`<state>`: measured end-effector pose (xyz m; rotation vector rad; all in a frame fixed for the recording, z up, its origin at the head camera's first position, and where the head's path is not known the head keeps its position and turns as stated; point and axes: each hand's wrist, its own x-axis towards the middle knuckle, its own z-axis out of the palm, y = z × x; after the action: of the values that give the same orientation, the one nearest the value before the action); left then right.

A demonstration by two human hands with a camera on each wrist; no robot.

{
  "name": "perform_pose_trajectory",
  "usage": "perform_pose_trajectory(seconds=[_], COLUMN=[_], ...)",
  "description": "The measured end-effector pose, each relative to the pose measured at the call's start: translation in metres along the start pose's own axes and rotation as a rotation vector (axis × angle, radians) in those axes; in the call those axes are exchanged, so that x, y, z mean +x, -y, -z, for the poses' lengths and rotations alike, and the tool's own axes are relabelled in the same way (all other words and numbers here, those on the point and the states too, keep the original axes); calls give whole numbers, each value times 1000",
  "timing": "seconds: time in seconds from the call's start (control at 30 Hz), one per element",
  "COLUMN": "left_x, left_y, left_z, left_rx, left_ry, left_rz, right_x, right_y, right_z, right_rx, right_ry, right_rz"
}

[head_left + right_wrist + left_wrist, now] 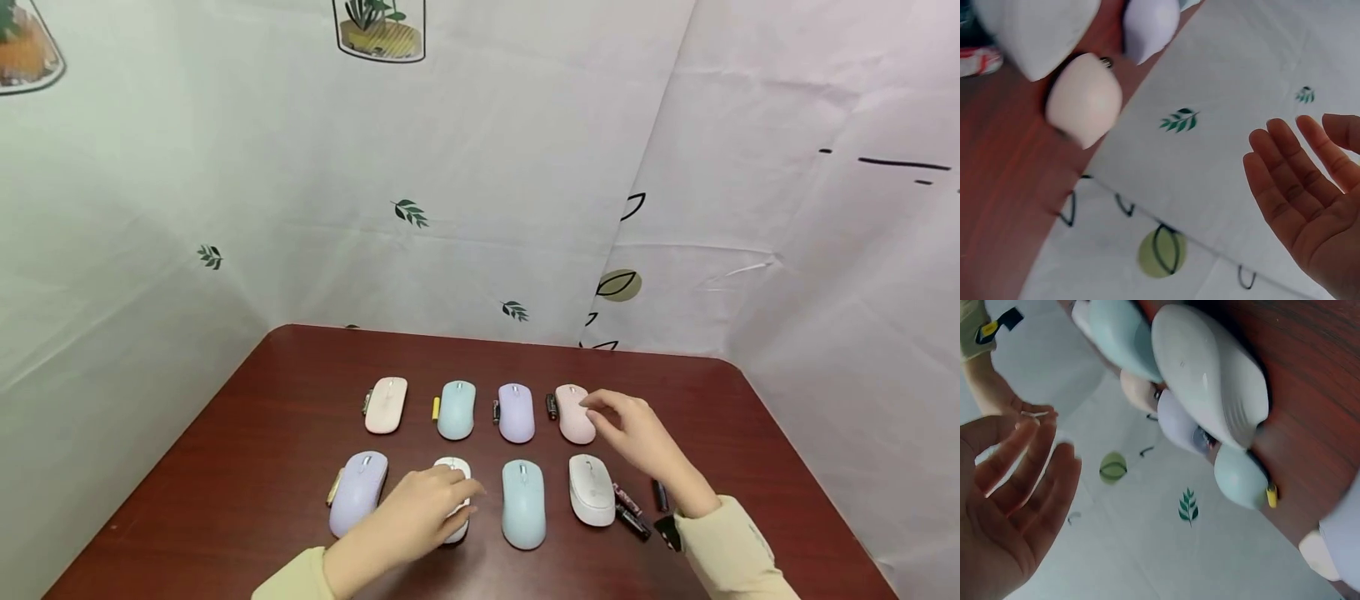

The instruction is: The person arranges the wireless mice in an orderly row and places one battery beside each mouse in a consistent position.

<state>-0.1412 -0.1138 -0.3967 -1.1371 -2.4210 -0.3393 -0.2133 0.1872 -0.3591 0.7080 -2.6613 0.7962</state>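
Note:
My left hand (423,510) hovers over a white computer mouse (451,464) in the front row, covering part of it in the head view. In the left wrist view its loosely bent fingers stand apart from that white mouse (1200,369), with nothing between them. Up by the pink mouse (573,419) at the right of the back row is my right hand (633,429), fingertips overlapping its edge in the head view. The right wrist view shows that hand (1310,200) with relaxed fingers and an empty palm, away from the pink mouse (1085,100).
A cream mouse (386,406), a light blue mouse (456,411) and a lavender mouse (516,413) complete the back row, batteries beside them. In front lie another lavender mouse (358,493), light blue mouse (523,505) and white mouse (591,490). Loose batteries (633,522) lie at right.

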Motion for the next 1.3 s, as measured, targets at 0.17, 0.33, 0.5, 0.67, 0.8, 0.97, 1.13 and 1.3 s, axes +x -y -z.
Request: perform_pose_trajectory(seconds=[0.17, 0.33, 0.5, 0.67, 0.8, 0.97, 1.13, 1.3], left_x=[10, 27, 43, 67, 92, 111, 116, 124], left_y=[-9, -23, -44, -63, -72, -84, -104, -119], left_z=[-15, -27, -46, -61, -68, -81, -99, -113], left_rx=[102, 123, 176, 163, 120, 209, 313, 333], left_ry=[28, 39, -2, 63, 103, 98, 62, 156], left_rz=[-54, -149, -256, -291, -244, -235, -285, -282], right_x=[-9, -20, -31, -38, -42, -46, -48, -45], right_y=[-19, -43, -60, -69, -74, -78, -81, -83], right_z=[2, 16, 28, 31, 33, 37, 39, 39], right_rx=[-2, -35, -54, -58, -63, -59, -43, -30], right_ry=[-27, -74, -60, -64, -88, -89, -82, -82], right_rz=[-19, -82, -141, -150, -158, -162, -162, -145])
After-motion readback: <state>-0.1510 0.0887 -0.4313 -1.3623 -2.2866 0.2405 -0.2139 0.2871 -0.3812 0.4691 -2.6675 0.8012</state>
